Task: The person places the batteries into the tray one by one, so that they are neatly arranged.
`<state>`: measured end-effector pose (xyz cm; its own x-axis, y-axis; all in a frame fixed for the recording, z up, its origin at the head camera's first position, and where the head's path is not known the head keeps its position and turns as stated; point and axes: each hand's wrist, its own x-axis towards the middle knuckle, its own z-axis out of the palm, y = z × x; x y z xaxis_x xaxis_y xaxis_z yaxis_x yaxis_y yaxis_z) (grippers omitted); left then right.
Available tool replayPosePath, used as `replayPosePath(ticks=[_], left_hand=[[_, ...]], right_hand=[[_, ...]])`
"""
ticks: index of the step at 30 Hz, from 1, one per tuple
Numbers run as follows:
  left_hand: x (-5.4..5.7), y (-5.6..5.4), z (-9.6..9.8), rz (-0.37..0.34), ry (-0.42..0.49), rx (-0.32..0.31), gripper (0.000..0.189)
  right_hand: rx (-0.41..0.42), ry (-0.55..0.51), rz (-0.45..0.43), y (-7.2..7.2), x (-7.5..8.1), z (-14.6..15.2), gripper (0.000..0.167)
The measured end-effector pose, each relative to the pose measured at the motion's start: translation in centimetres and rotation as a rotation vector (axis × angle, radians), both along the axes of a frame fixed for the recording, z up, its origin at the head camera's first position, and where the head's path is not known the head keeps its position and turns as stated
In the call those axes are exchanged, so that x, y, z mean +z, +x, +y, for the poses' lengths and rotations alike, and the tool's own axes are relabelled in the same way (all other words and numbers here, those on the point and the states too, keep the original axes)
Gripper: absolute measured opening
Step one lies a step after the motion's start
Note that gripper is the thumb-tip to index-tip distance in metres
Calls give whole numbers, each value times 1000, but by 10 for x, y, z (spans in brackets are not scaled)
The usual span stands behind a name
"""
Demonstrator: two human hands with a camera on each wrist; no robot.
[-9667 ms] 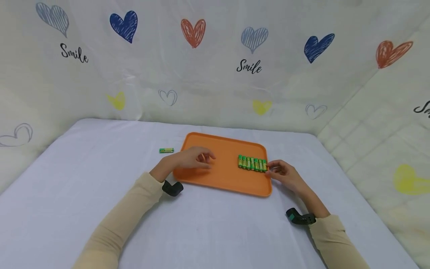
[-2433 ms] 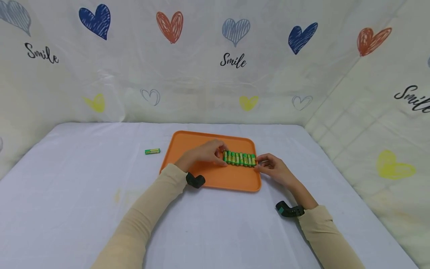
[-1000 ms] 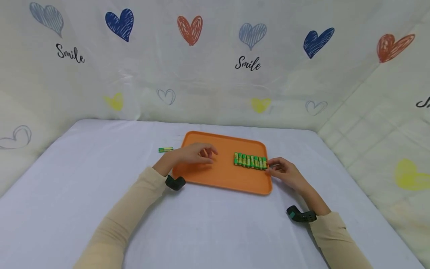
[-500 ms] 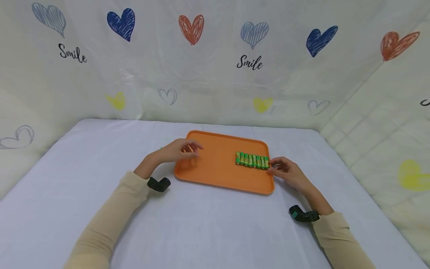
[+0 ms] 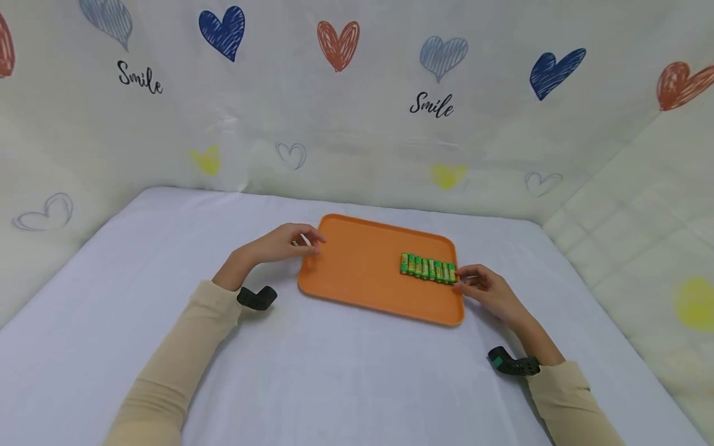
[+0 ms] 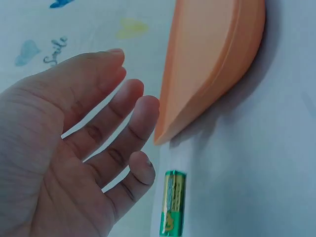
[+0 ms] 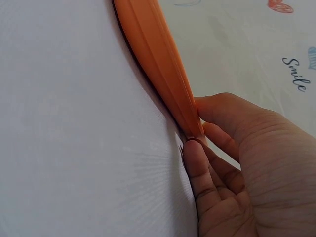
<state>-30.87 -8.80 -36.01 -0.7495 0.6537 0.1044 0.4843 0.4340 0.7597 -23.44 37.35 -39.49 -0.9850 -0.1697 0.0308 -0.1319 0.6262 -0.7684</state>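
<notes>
On the right part of an orange tray (image 5: 357, 272), several green-and-gold batteries (image 5: 426, 268) lie side by side in a row. My left hand (image 5: 284, 243) is at the tray's left edge with loosely bent fingers and nothing in its grasp. Just past its fingertips, a single battery (image 6: 173, 202) lies on the white cloth beside the tray; the head view has it almost hidden behind the fingers. At the opposite side, my right hand (image 5: 485, 288) pinches the tray's right rim (image 7: 168, 74), thumb and fingers around the edge, close to the last battery of the row.
A white cloth (image 5: 357, 384) covers the table. Behind it hangs a pale backdrop (image 5: 368, 167) printed with hearts and "Smile". Each wrist wears a black camera band, the left one (image 5: 256, 298) and the right one (image 5: 513, 362).
The row has gained one battery at its left end, and one loose battery fewer lies left of the tray. My left hand has withdrawn leftward from the row; my right hand stays at the rim.
</notes>
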Motion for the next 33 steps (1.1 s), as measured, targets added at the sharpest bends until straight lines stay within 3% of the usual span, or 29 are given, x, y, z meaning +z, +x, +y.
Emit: replayPosePath(ticks=[9,19,29,33], left_hand=[[7,-3,-27,-7,-16,137,34],[-9,-10,-41,77,-70,194,29],[-20,-14,-47,94,-92,202,31],[-23,-13,-47,67,-98,212,29]], right_hand=[[4,-37,-7,3,0,2,44],[17,-50,1,4,-2,2,42],[23,-72,2,2,-3,2,42],[25,-71,0,2,-2,2,42]])
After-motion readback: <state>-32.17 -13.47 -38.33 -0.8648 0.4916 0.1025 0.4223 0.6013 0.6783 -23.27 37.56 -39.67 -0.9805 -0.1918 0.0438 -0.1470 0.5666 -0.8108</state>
